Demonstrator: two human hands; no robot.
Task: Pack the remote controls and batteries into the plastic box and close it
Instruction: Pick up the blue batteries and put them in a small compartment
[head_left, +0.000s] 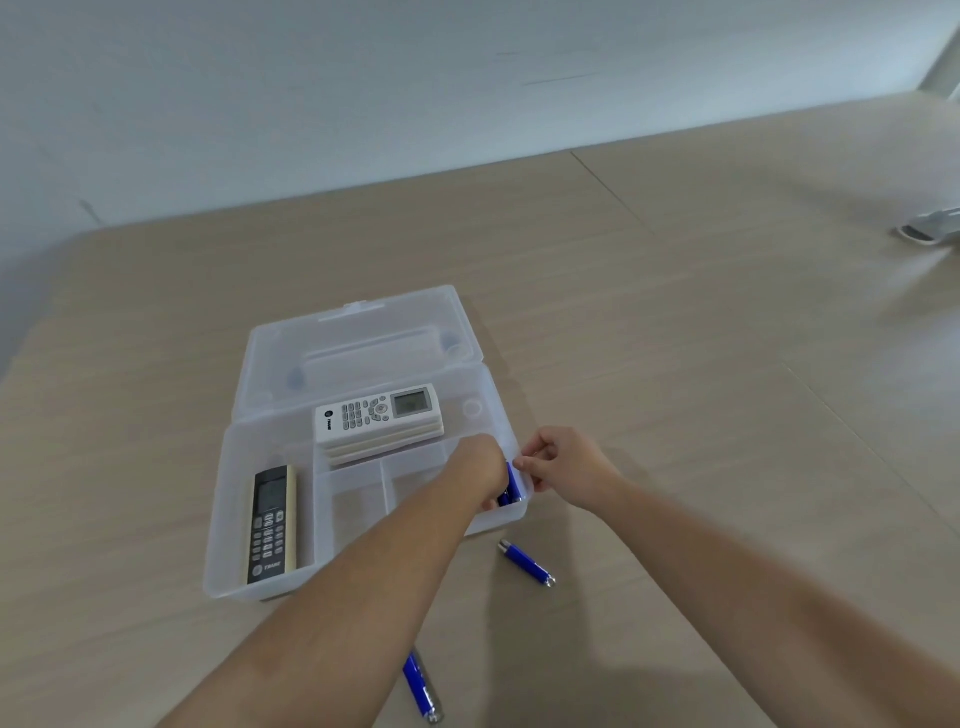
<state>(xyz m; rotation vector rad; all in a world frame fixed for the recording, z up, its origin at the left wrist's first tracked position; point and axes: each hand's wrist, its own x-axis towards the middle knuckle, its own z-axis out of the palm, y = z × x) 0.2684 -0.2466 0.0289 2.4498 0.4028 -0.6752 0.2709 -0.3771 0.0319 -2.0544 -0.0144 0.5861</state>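
We see the clear plastic box (270, 582) on the wooden table (675, 312), its lid (358, 338) swung fully open and lying back on the far side. In the far compartment lies a stack of white remotes (378, 418), lengthwise left to right. The black remote (271, 525) lies in the near-left compartment, its display toward the far end.

Our left hand (480, 467) reaches into the near-right compartment, fingers curled downward around blue batteries (510, 488) standing there; how firmly they are gripped we cannot tell, since the hand hides the fingertips. Our right hand (563, 462) hovers just beside the box's right rim, fingers pinched together; whether anything is held between them we cannot tell.

Outside the box, one blue battery (527, 564) lies on the table just near of the box's right corner. A second loose battery (422, 688) lies nearer still, partly under our left forearm.
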